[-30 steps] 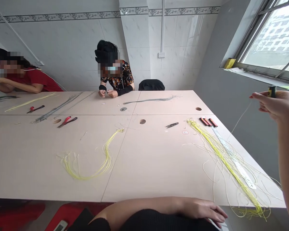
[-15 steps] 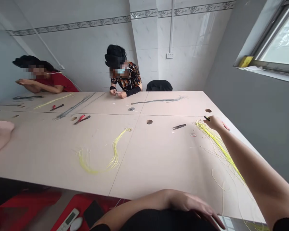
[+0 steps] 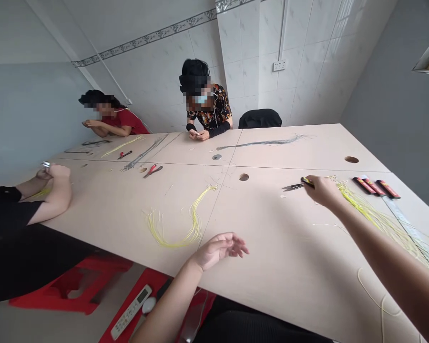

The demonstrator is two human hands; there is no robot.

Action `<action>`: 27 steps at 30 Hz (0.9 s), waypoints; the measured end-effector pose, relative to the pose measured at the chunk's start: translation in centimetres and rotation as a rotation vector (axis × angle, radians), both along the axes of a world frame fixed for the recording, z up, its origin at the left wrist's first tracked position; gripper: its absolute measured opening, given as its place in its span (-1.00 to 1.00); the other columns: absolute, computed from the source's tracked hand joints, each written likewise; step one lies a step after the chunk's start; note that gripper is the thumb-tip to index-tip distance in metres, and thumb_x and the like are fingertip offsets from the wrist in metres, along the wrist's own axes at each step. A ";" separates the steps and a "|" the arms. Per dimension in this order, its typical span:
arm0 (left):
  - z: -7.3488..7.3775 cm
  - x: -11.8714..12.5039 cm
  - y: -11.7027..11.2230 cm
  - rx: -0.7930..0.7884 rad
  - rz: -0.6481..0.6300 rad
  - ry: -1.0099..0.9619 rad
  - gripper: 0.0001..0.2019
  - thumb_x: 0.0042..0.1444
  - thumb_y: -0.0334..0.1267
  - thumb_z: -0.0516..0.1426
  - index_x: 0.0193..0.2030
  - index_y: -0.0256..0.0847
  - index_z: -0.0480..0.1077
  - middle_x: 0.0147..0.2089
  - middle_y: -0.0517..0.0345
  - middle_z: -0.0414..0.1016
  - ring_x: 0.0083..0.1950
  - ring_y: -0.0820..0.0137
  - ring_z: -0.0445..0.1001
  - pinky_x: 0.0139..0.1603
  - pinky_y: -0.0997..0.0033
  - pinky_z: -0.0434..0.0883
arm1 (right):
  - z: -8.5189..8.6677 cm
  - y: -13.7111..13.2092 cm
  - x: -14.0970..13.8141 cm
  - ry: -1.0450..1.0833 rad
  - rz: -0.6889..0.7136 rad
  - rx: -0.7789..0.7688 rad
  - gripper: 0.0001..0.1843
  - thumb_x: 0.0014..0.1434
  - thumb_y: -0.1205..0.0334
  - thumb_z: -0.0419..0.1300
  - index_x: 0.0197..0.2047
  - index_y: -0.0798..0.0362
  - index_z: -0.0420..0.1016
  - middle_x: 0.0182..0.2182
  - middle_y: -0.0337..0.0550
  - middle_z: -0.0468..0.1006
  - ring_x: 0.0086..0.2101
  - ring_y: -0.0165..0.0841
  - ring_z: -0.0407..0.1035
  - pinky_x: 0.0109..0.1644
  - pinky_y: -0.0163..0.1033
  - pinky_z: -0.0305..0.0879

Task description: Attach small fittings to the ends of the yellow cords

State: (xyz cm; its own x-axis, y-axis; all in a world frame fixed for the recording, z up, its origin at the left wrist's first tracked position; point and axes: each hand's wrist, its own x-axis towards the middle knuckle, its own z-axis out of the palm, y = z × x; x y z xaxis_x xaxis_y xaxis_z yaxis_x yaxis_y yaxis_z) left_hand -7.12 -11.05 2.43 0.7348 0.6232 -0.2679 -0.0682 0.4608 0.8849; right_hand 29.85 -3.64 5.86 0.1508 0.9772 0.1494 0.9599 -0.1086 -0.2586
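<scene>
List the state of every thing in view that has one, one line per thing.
Left hand, open, fingers spread, above the table.
Right hand, gripping a small black-and-yellow object.
Black-handled snips, closed, lying on the table.
Yellow cord bundle, lying in a long curve.
Co-worker's hands, held together over the table.

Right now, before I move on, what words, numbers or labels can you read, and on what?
No text is legible.
Steel ruler: markings too small to read.
White remote control: display and buttons too blurred.
Red-and-black tubes: any print too small.
Small yellow-and-black item in the right hand: nothing readable.
</scene>
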 end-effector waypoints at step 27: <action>1.0 -6.6 22.2 0.866 0.349 1.194 -0.90 0.01 -0.34 0.11 -0.36 -0.19 0.47 -0.19 0.10 0.60 -0.12 0.34 0.53 -0.06 0.43 0.43 | -7.4 1.6 -11.0 0.991 0.533 -0.266 -0.43 0.09 -0.30 0.06 -0.58 0.06 0.20 -0.67 -0.35 0.04 -0.59 -0.50 -0.06 -0.50 -0.30 -0.10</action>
